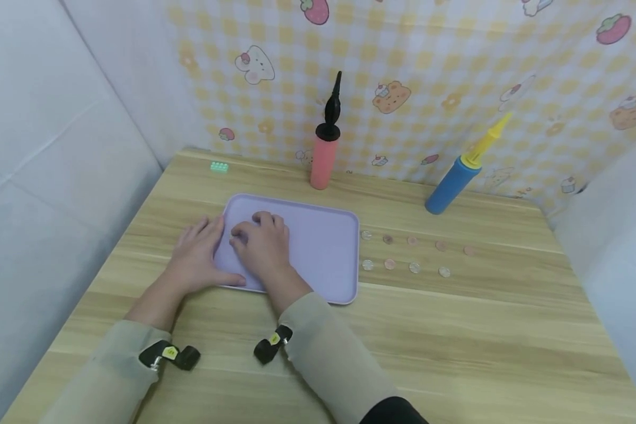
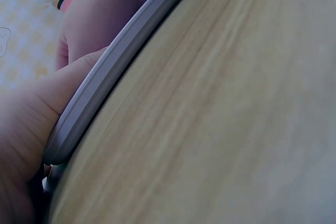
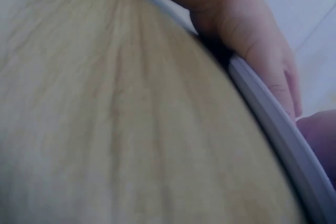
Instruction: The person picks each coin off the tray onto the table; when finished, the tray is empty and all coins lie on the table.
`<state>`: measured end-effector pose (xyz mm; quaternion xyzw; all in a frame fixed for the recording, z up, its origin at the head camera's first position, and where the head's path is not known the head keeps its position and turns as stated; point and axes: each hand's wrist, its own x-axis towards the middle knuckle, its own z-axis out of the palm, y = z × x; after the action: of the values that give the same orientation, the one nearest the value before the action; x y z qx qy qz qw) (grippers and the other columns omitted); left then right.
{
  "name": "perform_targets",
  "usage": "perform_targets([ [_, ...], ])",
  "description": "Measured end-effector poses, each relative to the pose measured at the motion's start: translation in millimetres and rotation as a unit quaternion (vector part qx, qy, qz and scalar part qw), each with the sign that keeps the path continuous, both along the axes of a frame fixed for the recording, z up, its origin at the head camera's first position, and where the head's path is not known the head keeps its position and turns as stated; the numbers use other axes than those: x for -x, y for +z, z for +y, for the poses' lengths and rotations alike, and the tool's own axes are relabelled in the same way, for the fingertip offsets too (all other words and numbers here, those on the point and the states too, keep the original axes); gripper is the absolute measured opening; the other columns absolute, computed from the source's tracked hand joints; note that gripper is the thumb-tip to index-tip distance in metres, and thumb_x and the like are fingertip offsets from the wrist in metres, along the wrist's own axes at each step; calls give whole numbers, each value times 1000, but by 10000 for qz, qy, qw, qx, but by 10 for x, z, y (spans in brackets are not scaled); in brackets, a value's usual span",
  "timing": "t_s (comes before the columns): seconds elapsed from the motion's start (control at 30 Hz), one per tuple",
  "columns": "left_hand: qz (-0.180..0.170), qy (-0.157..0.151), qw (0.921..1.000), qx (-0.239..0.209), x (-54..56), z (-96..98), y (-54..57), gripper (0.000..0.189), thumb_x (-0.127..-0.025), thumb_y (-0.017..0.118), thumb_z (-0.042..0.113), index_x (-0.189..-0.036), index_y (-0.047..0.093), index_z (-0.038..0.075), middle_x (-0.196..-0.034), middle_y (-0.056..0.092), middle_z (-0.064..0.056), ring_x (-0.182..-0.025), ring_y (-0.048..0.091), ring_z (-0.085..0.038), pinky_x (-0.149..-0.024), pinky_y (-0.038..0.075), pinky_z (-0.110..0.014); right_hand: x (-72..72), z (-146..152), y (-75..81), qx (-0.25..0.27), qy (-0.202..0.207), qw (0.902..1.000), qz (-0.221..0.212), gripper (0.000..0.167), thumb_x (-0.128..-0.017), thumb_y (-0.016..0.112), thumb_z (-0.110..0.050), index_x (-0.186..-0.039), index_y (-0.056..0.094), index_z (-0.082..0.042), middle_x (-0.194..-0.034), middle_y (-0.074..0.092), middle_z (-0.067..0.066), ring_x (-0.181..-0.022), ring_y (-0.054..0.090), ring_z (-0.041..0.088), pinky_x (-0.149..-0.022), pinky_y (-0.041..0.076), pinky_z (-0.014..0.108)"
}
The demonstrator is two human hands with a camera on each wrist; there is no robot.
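A lilac tray (image 1: 323, 253) lies on the wooden table. My left hand (image 1: 196, 256) rests at its near left corner, with fingers fairly straight along the left side and the thumb over the front rim. Over the left part of the tray is my right hand (image 1: 265, 244), its fingers bent and pointing down. Whether anything small sits between its thumb and fingertips is hidden. In the left wrist view the left thumb (image 2: 68, 85) crosses the tray's rim (image 2: 100, 87). Beside the tray on the right, two rows of coins (image 1: 389, 264), silvery and coppery, lie flat.
Behind the tray stands a pink hand pump (image 1: 323, 159) with a black nozzle, upright. A blue pump (image 1: 452, 185) with a yellow nozzle leans at the back right. A small mint toy brick (image 1: 219, 167) lies at the far left. A checked cloth (image 1: 429, 70) hangs behind the table.
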<state>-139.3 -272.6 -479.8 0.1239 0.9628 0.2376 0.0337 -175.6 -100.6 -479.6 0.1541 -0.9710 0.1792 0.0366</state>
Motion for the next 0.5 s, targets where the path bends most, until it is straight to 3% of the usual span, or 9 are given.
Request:
perform_targets([
  [0.2,18,-24,10000,-35,-1,21,4,154,-64,87,81,-169,13,-4,-174,20,-26,-159,8,-53,-125,0,-71,49,46,7,331,21,9986,-413,20,-97,76,-53,-112,82,-42,-153,53,-3,-143,41,25,-119,32,47],
  [0.3,27,-27,10000,-19,-3,23,8,153,-64,89,79,-168,14,-5,-174,20,-26,-159,9,-53,-125,1,-71,38,58,18,379,101,9984,-408,19,-96,78,-51,-111,81,-39,-151,55,-6,-142,41,24,-119,33,45],
  [0.4,23,-15,10000,-51,-12,16,17,152,-64,91,76,-168,14,-5,-173,20,-27,-159,9,-53,-125,1,-71,4,61,20,305,437,9986,28,16,-97,78,-46,-110,79,-36,-141,63,-12,-137,47,20,-114,39,42],
  [0.5,23,-21,9999,-109,-25,4,19,153,-64,91,76,-168,14,-5,-173,20,-27,-159,8,-53,-125,0,-71,-48,60,21,-34,848,9938,713,13,-101,75,-42,-112,79,-36,-124,74,-20,-122,59,13,-103,47,36],
])
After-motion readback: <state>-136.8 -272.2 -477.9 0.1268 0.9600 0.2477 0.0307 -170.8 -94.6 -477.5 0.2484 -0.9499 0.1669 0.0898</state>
